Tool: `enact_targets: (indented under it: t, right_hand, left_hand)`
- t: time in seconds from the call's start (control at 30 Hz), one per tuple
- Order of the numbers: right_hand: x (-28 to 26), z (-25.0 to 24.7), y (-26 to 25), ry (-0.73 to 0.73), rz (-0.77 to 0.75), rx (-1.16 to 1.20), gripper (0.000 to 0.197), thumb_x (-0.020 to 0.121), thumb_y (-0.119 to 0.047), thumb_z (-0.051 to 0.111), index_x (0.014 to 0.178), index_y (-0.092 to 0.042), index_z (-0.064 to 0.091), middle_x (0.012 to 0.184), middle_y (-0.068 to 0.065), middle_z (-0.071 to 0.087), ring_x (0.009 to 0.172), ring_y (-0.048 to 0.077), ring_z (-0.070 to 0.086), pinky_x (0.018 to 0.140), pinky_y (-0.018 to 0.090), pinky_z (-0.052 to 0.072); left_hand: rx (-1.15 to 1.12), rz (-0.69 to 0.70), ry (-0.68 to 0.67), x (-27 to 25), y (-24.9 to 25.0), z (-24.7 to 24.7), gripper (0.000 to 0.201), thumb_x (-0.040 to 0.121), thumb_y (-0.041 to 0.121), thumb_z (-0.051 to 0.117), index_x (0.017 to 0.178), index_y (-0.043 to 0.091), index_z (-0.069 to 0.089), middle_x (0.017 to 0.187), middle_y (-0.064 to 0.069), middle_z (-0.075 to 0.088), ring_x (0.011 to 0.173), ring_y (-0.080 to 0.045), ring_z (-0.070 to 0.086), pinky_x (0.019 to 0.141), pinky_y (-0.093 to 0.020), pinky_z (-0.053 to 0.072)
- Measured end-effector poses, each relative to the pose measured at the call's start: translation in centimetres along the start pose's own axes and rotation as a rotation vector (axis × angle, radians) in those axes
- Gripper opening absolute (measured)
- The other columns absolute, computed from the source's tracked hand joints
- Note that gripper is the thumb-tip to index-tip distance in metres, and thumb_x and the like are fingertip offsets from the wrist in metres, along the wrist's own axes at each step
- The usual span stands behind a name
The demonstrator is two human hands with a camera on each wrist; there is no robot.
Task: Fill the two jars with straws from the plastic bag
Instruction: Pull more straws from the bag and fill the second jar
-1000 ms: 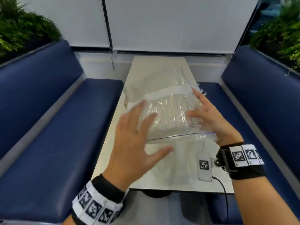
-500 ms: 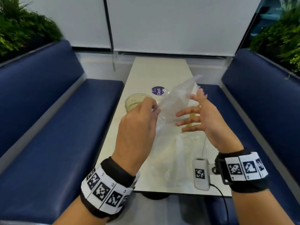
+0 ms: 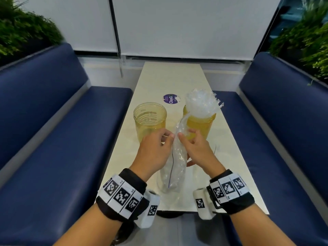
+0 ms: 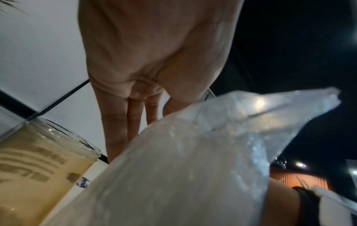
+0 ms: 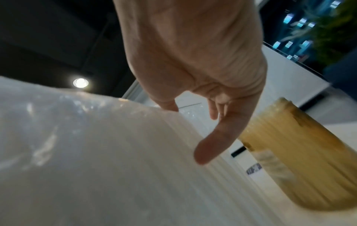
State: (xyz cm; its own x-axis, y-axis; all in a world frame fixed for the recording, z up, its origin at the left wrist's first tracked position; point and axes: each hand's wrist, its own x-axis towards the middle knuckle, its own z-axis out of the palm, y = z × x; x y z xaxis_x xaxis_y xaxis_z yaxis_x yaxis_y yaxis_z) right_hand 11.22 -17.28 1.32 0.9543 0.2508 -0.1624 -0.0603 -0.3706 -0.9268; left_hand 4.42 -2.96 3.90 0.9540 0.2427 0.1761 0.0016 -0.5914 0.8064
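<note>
Two yellowish clear jars stand on the table. The left jar (image 3: 150,119) (image 4: 34,168) looks empty. The right jar (image 3: 202,125) (image 5: 299,160) holds a bundle of clear-wrapped straws (image 3: 200,103) that stick out above its rim. A crumpled, slack plastic bag (image 3: 177,157) (image 4: 183,168) (image 5: 96,152) hangs between my hands, in front of the jars. My left hand (image 3: 166,138) (image 4: 135,114) pinches its left side. My right hand (image 3: 184,139) (image 5: 203,107) pinches its right side, thumb on the film. Whether any straws are left in the bag is not visible.
The narrow pale table (image 3: 170,77) runs away from me between two blue benches (image 3: 62,139) (image 3: 275,130). A round purple sticker (image 3: 170,98) lies behind the jars. A thin dark cable (image 3: 214,148) lies right of my right hand. Plants stand behind both benches.
A second ago the bag bulged with straws and hid the jars. Now it is slack and narrow between my hands, both jars show, and straws stand in the right jar.
</note>
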Motion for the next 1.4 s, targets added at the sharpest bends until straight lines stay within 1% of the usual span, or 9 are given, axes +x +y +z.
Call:
enact_targets:
  t: [0.1,0.17,0.37,0.47,0.6,0.83,1.03,1.23,1.4]
  right_hand:
    - [0.2,-0.1,-0.5,0.244,-0.327,-0.316,0.027,0.093,-0.053,0.054,0.101,-0.028,0.053,0.086,-0.009,0.059,0.076,0.009,0.058,0.06,0.033,0.05]
    - [0.0,0.1,-1.4,0.239,-0.46,-0.316,0.033,0.097,-0.048,0.05,0.079,-0.021,0.056,0.069,-0.007,0.058,0.064,0.011,0.053,0.057,0.037,0.044]
    - [-0.1,1.0,-2.1,0.125,-0.433,-0.283,0.036,0.095,-0.035,0.058,0.067,-0.012,0.06,0.059,-0.001,0.057,0.058,0.015,0.052,0.062,0.042,0.048]
    - [-0.2,0.9,-2.4,0.06,-0.383,-0.314,0.034,0.095,-0.032,0.059,0.069,-0.011,0.063,0.057,-0.002,0.054,0.055,0.01,0.047,0.058,0.035,0.044]
    - [-0.3,1.4,-3.0,0.012,-0.37,-0.403,0.03,0.099,-0.031,0.053,0.074,-0.016,0.058,0.064,-0.005,0.054,0.06,0.011,0.048,0.061,0.034,0.043]
    - [-0.9,1.7,-4.7,0.221,-0.383,-0.794,0.024,0.089,-0.013,0.048,0.067,-0.014,0.038,0.058,-0.001,0.035,0.053,0.019,0.038,0.046,0.031,0.036]
    - [-1.1,1.5,-6.3,0.172,-0.346,-0.906,0.029,0.085,0.003,0.056,0.103,-0.018,0.066,0.096,0.008,0.065,0.085,0.026,0.062,0.067,0.034,0.051]
    - [-1.5,0.3,-6.4,0.262,-0.297,-0.93,0.021,0.088,-0.008,0.057,0.101,-0.01,0.073,0.096,0.007,0.07,0.083,0.024,0.066,0.07,0.032,0.052]
    - [-1.3,-1.9,-5.9,0.253,-0.209,-0.947,0.041,0.085,0.003,0.058,0.117,-0.021,0.069,0.112,0.004,0.068,0.098,0.026,0.065,0.073,0.031,0.05]
  left_hand:
    - [-0.007,-0.013,-0.002,0.4,-0.2,-0.2,0.02,0.096,0.036,0.06,0.087,0.019,0.066,0.083,0.009,0.066,0.079,-0.002,0.059,0.065,-0.016,0.041]
    - [0.002,0.001,-0.039,0.5,-0.2,-0.2,0.023,0.095,0.037,0.061,0.079,0.02,0.063,0.075,0.012,0.062,0.068,0.0,0.055,0.06,-0.019,0.037]
    - [0.074,-0.057,-0.074,0.8,-0.5,0.0,0.021,0.093,0.034,0.058,0.076,0.023,0.063,0.067,0.002,0.066,0.058,-0.013,0.058,0.055,-0.026,0.039]
    - [0.084,-0.062,-0.05,0.9,-0.5,-0.2,0.02,0.094,0.031,0.057,0.08,0.02,0.067,0.074,0.0,0.069,0.068,-0.017,0.064,0.06,-0.03,0.048]
    - [0.077,-0.054,0.007,1.2,-0.6,-0.3,0.022,0.094,0.027,0.057,0.079,0.013,0.065,0.072,-0.002,0.066,0.063,-0.016,0.057,0.055,-0.025,0.039]
    - [0.156,-0.132,0.142,1.7,-1.3,-0.9,0.018,0.091,0.015,0.054,0.075,0.014,0.048,0.07,-0.002,0.054,0.063,-0.017,0.045,0.052,-0.028,0.03]
    - [0.303,0.016,0.063,1.5,0.1,-1.6,0.032,0.081,-0.008,0.051,0.087,0.02,0.063,0.087,-0.002,0.064,0.076,-0.022,0.058,0.065,-0.036,0.052]
    - [0.364,-0.089,0.132,1.5,0.6,-2.9,0.016,0.077,0.037,0.078,0.09,0.028,0.075,0.088,0.011,0.069,0.081,-0.013,0.06,0.069,-0.025,0.043]
    - [0.457,-0.127,0.106,1.1,0.8,-4.7,0.035,0.08,0.012,0.064,0.103,0.035,0.076,0.096,0.006,0.071,0.08,-0.015,0.056,0.062,-0.025,0.04]
